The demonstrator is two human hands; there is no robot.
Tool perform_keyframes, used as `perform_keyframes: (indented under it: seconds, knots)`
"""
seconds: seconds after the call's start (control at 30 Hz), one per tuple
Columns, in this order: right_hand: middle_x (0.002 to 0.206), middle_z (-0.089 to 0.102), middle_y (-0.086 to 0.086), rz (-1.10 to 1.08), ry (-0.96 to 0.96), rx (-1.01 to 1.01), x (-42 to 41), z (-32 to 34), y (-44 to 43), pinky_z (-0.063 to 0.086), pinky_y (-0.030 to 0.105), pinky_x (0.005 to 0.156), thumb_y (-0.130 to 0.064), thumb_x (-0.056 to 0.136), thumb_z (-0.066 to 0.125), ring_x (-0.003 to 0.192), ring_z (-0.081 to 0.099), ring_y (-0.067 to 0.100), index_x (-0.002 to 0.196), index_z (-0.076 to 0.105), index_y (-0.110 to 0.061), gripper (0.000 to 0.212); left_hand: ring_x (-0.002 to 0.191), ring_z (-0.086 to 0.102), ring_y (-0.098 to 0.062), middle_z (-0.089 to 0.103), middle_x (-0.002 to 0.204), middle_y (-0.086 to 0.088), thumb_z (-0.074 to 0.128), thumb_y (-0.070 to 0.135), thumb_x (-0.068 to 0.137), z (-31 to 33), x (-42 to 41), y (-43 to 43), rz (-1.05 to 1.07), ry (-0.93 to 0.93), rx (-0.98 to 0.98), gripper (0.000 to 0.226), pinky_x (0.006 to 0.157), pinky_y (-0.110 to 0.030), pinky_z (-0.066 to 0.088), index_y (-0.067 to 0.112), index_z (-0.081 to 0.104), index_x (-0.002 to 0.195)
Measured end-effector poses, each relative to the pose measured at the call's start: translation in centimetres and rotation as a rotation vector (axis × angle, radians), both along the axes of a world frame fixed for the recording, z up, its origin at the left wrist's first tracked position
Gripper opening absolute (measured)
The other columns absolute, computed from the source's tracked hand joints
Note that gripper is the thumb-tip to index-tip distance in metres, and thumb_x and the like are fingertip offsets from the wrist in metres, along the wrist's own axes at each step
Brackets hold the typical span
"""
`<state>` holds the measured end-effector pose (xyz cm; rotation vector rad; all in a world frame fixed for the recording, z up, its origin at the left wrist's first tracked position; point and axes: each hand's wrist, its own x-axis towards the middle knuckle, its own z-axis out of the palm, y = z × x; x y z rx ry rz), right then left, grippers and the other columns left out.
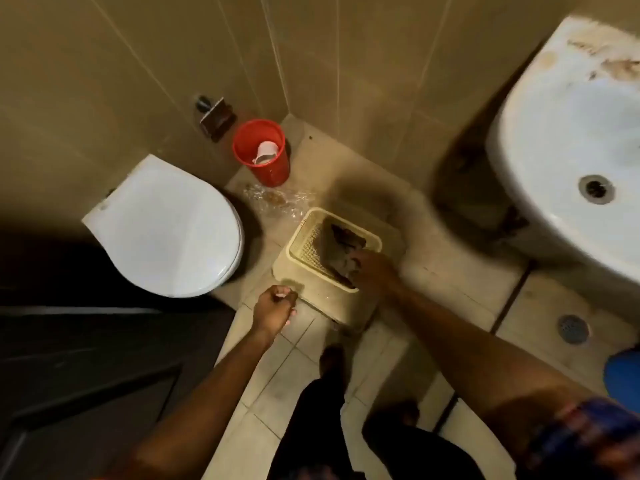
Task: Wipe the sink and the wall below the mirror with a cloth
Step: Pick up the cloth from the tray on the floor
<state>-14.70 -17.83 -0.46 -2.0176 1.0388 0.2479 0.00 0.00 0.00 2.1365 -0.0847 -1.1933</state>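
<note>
The person stands on the tiled floor of a small bathroom and reaches both arms down. The right hand is inside a cream plastic basket that stands on the floor, and its fingers lie on a dark cloth in the basket. The picture is blurred there, so I cannot tell if the fingers already grasp the cloth or only touch it. The left hand is clenched into a fist just beside the near corner of the basket. The white sink is at the right, well apart from the cloth, and has brown stains on its rim. At the left is a toilet with the lid closed. In the corner stands a red bucket with a white cup inside it.
</note>
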Motion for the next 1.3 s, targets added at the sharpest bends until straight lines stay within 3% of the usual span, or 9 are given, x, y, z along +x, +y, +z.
perform_keyframes:
  seconds: [0.17,0.3,0.4,0.53,0.7,0.83,1.0,1.13,1.3]
  knots:
    - [0.117,0.066,0.011,-0.04,0.071,-0.294,6.6,-7.0,-0.9,0.049,0.045,0.094,-0.045,0.081,0.068,0.108,0.062,0.034,0.125,0.06,-0.015,0.054,0.083,0.067,-0.023,0.071,0.109,-0.019,0.067,0.031,0.092,-6.1,2.9,-4.7,0.239,0.271,-0.143,0.041,0.075,-0.036,0.06,0.017,0.048,0.126]
    - [0.13,0.055,0.013,0.089,0.212,-0.354,6.9,-10.8,-0.4,0.047,0.045,0.092,-0.064,0.074,0.072,0.117,0.054,0.036,0.145,0.039,-0.015,0.092,0.084,0.065,-0.027,0.062,0.098,-0.016,0.068,0.02,0.092,-9.3,2.8,-6.8,0.363,0.366,-0.145,0.034,0.08,-0.042,0.06,0.017,0.04,0.11]
    - [0.134,0.049,0.011,0.162,0.278,-0.392,7.2,-11.8,-0.6,0.048,0.04,0.089,-0.053,0.083,0.07,0.121,0.049,0.033,0.148,0.031,-0.016,0.085,0.088,0.068,-0.03,0.065,0.105,-0.02,0.062,0.004,0.093,-10.6,2.3,-7.5,0.459,0.332,-0.177,0.027,0.067,-0.035,0.061,0.017,0.038,0.1]
    - [0.12,0.064,0.007,0.055,0.115,-0.213,7.4,-11.5,-2.8,0.05,0.038,0.085,-0.028,0.085,0.069,0.111,0.061,0.033,0.133,0.052,-0.02,0.052,0.096,0.072,-0.031,0.067,0.112,-0.017,0.062,0.0,0.093,-11.1,2.5,-7.7,0.491,0.32,-0.192,0.026,0.067,-0.035,0.063,0.015,0.042,0.1]
    - [0.132,0.064,0.005,-0.068,0.05,-0.038,6.5,-9.3,-4.8,0.045,0.037,0.102,-0.02,0.085,0.068,0.122,0.057,0.03,0.144,0.049,-0.027,0.063,0.081,0.07,-0.022,0.068,0.101,-0.011,0.066,0.009,0.092,-10.2,3.1,-7.4,0.472,0.274,-0.11,0.029,0.064,-0.031,0.059,0.013,0.047,0.113]
    - [0.128,0.065,-0.003,-0.286,-0.074,0.117,5.8,-6.9,-5.1,0.043,0.028,0.102,-0.013,0.081,0.073,0.121,0.058,0.019,0.134,0.06,-0.025,0.056,0.093,0.062,-0.023,0.061,0.094,-0.002,0.072,0.016,0.086,-8.2,3.6,-7.7,0.299,-0.14,-0.083,0.027,0.077,-0.031,0.051,0.019,0.052,0.104]
    - [0.127,0.064,0.002,-0.59,-0.283,0.663,4.4,-3.9,-5.1,0.051,0.035,0.098,0.007,0.078,0.073,0.124,0.057,0.027,0.132,0.061,-0.019,0.061,0.11,0.061,-0.021,0.065,0.117,-0.001,0.074,0.018,0.085,-5.8,2.8,-8.5,-0.025,-0.016,-0.198,0.04,0.084,-0.03,0.05,0.018,0.06,0.122]
    - [0.131,0.063,0.001,-0.259,-0.313,0.648,3.0,-1.1,-5.5,0.055,0.043,0.098,0.013,0.074,0.069,0.124,0.057,0.021,0.127,0.064,-0.022,0.065,0.135,0.045,-0.02,0.045,0.147,0.0,0.083,0.029,0.071,-4.3,4.2,-9.1,-0.246,-0.145,-0.394,0.086,0.105,-0.041,0.048,0.026,0.039,0.145]
    - [0.128,0.061,-0.011,0.135,-0.144,0.467,3.6,5.0,-5.8,0.055,0.036,0.096,0.006,0.072,0.073,0.119,0.056,0.013,0.112,0.069,-0.042,0.062,0.154,-0.008,-0.03,0.01,0.166,0.001,0.067,0.076,0.057,-0.2,6.7,-10.4,-0.968,-0.312,-0.408,0.112,0.119,-0.053,0.0,0.04,0.019,0.152]
